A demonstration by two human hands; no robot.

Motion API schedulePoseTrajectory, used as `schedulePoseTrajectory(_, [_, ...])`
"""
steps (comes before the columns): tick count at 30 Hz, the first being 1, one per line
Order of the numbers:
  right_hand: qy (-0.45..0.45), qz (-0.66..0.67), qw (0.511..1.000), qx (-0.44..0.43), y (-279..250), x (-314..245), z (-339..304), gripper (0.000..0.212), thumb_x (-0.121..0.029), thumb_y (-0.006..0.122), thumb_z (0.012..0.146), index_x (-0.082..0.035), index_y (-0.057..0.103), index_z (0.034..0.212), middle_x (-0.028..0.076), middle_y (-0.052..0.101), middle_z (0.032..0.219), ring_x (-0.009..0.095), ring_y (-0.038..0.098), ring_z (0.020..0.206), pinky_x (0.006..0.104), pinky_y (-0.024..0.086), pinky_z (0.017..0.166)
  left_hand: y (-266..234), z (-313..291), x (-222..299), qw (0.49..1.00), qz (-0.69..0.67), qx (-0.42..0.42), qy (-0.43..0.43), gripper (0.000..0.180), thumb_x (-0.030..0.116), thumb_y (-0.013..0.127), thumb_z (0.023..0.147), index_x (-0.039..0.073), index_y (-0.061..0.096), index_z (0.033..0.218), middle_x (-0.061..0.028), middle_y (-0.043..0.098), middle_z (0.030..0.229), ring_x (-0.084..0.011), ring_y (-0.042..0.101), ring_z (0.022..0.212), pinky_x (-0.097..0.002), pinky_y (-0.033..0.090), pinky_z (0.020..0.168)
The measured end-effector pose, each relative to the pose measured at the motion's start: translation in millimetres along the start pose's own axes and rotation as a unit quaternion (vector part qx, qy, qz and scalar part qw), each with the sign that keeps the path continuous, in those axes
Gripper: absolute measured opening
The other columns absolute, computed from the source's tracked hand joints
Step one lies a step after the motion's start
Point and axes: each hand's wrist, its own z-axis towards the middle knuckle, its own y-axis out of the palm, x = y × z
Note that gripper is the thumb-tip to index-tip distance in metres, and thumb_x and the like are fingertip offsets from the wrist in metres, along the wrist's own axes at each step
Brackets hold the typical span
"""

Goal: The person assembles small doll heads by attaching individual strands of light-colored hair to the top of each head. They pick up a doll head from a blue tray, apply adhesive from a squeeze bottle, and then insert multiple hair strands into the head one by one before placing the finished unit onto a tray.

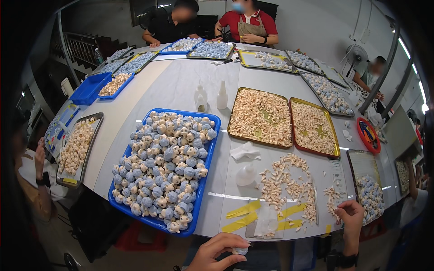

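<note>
Working remotely, I find the white table (149, 86) in mid-course by my judgement: one piece is in hand, many loose parts are unused, and I cannot establish whether the massed heads are finished or waiting. The large blue tray (206, 178), left of centre, is heaped nearly to its rim with cream-and-blue doll heads (172, 156). Beyond the work area, a gold tray (258, 133) holds a broad layer of small pale pointed pieces, and the narrower red-rimmed tray (319, 129) just beside it holds more; bare floor shows in patches in both. At far left, a metal tray (98, 119) carries cream pieces. At right, a clear-bottomed tray (363, 165) has blue-and-white pieces gathered in its nearer part, the farther part bare. My left hand (217, 254), at the near table edge, grips a blue rounded piece (241, 250) between thumb and fingers; its far side is hidden. My right hand (351, 216) is bent in a pinch just beside a small heap (332, 196) of pointed pieces; I cannot tell whether anything is caught between its fingertips. A squat white bottle (246, 175) stands near the larger loose pile (273, 189). Short yellow tape strips (242, 221) lie nearer the edge.
</note>
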Motion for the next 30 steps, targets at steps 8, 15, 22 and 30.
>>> schedulePoseTrajectory(8, [0.003,-0.022,1.000,0.007,2,-2,-2,0.009,-0.001,0.065,0.068,0.000,0.059,0.075,0.002,0.058,0.065,0.005,0.051,0.056,0.0174,0.037,0.045,0,0,-1,1.000,0.007,-0.001,0.004,0.025,-0.008,0.062,0.077,-0.002,0.058,0.101,-0.0077,0.053,0.103,-0.0083,0.050,0.081,-0.0181,0.041,0.065])
schedulePoseTrajectory(15, [-0.010,-0.004,1.000,0.006,2,-1,-3,0.009,0.000,0.064,0.069,0.000,0.059,0.077,0.002,0.057,0.066,0.005,0.051,0.056,0.0181,0.037,0.045,-1,-2,-2,1.000,0.003,0.000,0.009,0.026,-0.008,0.061,0.077,-0.003,0.058,0.102,-0.0092,0.053,0.104,-0.0108,0.052,0.086,-0.0192,0.043,0.069])
schedulePoseTrajectory(22, [-0.043,-0.027,0.998,0.032,4,-5,-6,0.010,0.005,0.063,0.074,0.001,0.056,0.081,0.002,0.055,0.070,0.008,0.050,0.058,0.0204,0.040,0.051,-5,5,-17,0.996,-0.085,-0.006,-0.006,0.028,-0.006,0.060,0.079,-0.006,0.057,0.107,-0.0171,0.055,0.110,-0.0209,0.058,0.098,-0.0272,0.049,0.081])
schedulePoseTrajectory(30, [-0.101,0.019,0.993,-0.058,33,-30,-24,0.012,0.004,0.064,0.074,0.001,0.058,0.084,0.002,0.056,0.076,0.008,0.052,0.070,0.0201,0.040,0.065,-9,-1,-27,0.993,-0.106,0.020,0.044,0.032,-0.005,0.068,0.072,-0.005,0.058,0.102,-0.0184,0.054,0.106,-0.0221,0.057,0.096,-0.0307,0.051,0.078])
